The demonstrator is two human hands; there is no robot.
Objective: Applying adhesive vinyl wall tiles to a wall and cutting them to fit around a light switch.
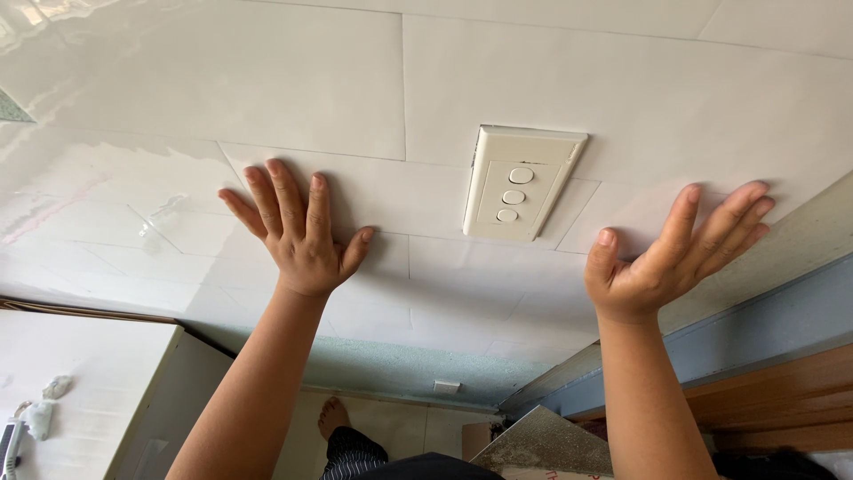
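My left hand (298, 233) lies flat against a white tiled wall (267, 80), fingers spread, to the left of a cream switch plate (521, 182) with three round buttons. My right hand (671, 258) is raised to the right of the plate, palm turned toward me, fingers apart and close to the wall; whether it touches the tile is unclear. Neither hand holds anything.
A white cabinet or appliance top (84, 382) sits at the lower left with small items on it. A grey and brown door frame (764, 356) runs along the right. My bare foot (333, 416) shows on the floor below, near a small wall socket (447, 388).
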